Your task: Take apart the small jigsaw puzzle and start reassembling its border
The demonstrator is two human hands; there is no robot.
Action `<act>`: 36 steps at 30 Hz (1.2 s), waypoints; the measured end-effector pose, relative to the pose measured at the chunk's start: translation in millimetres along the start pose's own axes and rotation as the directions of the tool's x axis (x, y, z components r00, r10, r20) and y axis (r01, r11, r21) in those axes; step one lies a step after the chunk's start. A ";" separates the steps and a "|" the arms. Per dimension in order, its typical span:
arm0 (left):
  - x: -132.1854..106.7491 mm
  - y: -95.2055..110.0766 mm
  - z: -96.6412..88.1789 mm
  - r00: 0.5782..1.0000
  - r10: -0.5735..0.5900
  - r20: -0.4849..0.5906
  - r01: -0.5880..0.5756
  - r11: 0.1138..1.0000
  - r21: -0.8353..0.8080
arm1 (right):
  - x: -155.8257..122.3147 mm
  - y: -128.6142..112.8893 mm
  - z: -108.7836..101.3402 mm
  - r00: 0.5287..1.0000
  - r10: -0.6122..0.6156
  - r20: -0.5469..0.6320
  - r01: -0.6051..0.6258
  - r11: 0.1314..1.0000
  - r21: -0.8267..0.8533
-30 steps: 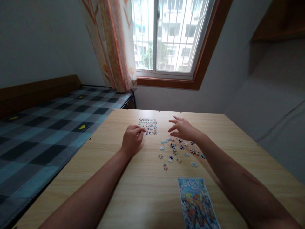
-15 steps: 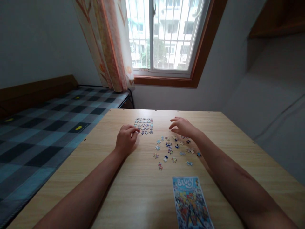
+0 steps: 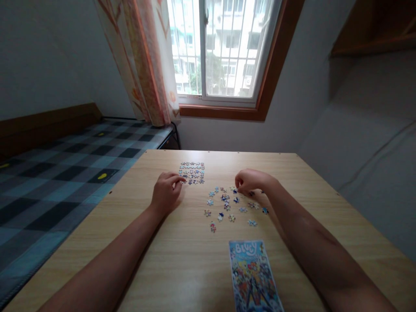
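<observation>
A partly joined jigsaw puzzle lies flat toward the far side of the table. My left hand rests at its lower left corner, fingers loosely stretched and the index fingertip touching the edge. Loose puzzle pieces are scattered nearer to me, to the right of the joined part. At the far side of these, my right hand points down with fingertips pinched at a dark blue and white puzzle piece. The hand covers some pieces beneath it.
A Bluey picture sheet lies on the wooden table close to me. To the left stands a bed with a checked cover. Beyond the table are a window and a curtain.
My right hand has come down toward me from above the table, and its spread fingers have closed at a loose piece. My left hand stays at the puzzle corner. The view has shifted slightly.
</observation>
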State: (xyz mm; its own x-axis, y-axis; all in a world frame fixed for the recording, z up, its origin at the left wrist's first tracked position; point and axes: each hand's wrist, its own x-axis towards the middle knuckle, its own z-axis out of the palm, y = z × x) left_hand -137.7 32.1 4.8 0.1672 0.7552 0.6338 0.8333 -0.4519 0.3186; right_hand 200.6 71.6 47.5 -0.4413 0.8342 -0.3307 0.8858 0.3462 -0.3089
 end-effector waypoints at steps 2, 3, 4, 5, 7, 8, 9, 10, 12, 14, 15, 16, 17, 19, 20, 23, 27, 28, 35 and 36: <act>-0.2 -0.8 0.5 1.000 0.012 -0.008 -0.012 1.000 0.001 | 1.3 0.8 2.0 1.000 0.006 -0.007 -0.006 1.000 0.000; -0.2 -1.2 0.8 1.000 0.017 -0.011 -0.017 1.000 0.002 | 1.2 2.0 1.9 1.000 0.009 -0.007 -0.009 1.000 -0.001; -0.2 -1.6 1.0 1.000 0.022 -0.013 -0.022 1.000 0.002 | 0.7 3.4 1.4 1.000 0.012 -0.003 -0.012 1.000 0.000; -0.2 -1.8 1.2 1.000 0.026 -0.013 -0.026 1.000 0.002 | -0.1 5.0 0.4 1.000 0.015 0.002 -0.015 1.000 -0.002; -0.1 -1.8 1.3 0.999 0.032 -0.012 -0.032 0.999 0.002 | -2.0 7.8 -2.1 1.000 0.018 0.000 -0.018 1.000 -0.012; -0.1 -1.6 1.1 0.999 0.034 -0.012 -0.034 0.999 0.001 | -2.9 8.5 -3.2 1.000 0.012 -0.008 -0.012 1.000 -0.017; -0.1 -1.3 0.9 0.999 0.037 -0.011 -0.037 0.999 0.000 | -3.6 8.5 -4.0 1.000 -0.005 -0.018 0.004 1.000 -0.019; -0.1 -0.9 0.7 0.999 0.039 -0.010 -0.039 0.999 -0.001 | -4.0 7.5 -4.4 0.999 -0.029 -0.031 0.029 0.999 -0.018; -0.1 -0.3 0.4 0.999 0.038 -0.011 -0.038 0.999 -0.003 | -3.9 2.2 -3.2 0.993 -0.103 -0.062 0.102 0.995 -0.006; 0.0 0.0 0.3 0.999 0.033 -0.014 -0.033 0.999 0.001 | -2.6 -7.1 0.2 0.976 -0.198 -0.094 0.200 0.980 0.015; 0.0 -0.1 0.3 0.999 0.030 -0.014 -0.030 1.000 0.004 | -1.8 -12.6 2.5 0.965 -0.242 -0.101 0.246 0.969 0.030; 0.1 -0.4 0.5 1.000 0.028 -0.014 -0.027 1.000 0.006 | -1.1 -18.3 4.8 0.955 -0.279 -0.098 0.285 0.958 0.045; 0.1 -0.8 0.7 1.000 0.027 -0.013 -0.026 1.000 0.008 | -0.5 -23.6 7.0 0.949 -0.305 -0.084 0.310 0.949 0.055; -0.1 -1.9 1.2 1.000 0.026 -0.012 -0.026 1.000 0.011 | -0.2 -32.2 10.6 0.947 -0.317 -0.046 0.319 0.946 0.049; -0.2 -2.5 1.5 1.000 0.027 -0.014 -0.026 1.000 0.013 | -0.5 -35.1 11.8 0.950 -0.309 -0.033 0.311 0.950 0.035; -0.4 -3.5 2.0 0.999 0.037 -0.016 -0.037 0.999 0.021 | -2.0 -38.1 13.2 0.955 -0.296 -0.014 0.296 0.955 0.013; -0.4 -2.6 1.3 0.999 0.044 -0.011 -0.044 0.999 0.031 | -2.4 -35.5 13.0 0.958 -0.285 0.001 0.285 0.958 0.029; -0.4 -2.3 1.1 0.999 0.045 -0.011 -0.045 0.999 0.030 | -2.2 -35.0 13.0 0.959 -0.283 -0.002 0.283 0.959 0.030; -0.6 -3.2 1.5 0.998 0.052 -0.026 -0.052 0.998 0.024 | -1.3 -34.4 12.7 0.959 -0.283 -0.005 0.283 0.958 0.043; -0.6 -3.5 1.7 0.998 0.052 -0.026 -0.051 0.998 0.026 | -1.5 -33.1 12.4 0.960 -0.281 -0.008 0.281 0.959 0.046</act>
State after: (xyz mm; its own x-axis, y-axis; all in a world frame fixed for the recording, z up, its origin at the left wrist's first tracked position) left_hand -139.8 34.0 2.1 0.1960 0.7180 0.6678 0.8369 -0.4775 0.2677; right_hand 170.2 53.6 47.2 -0.6714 0.7065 -0.2239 0.7185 0.5464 -0.4304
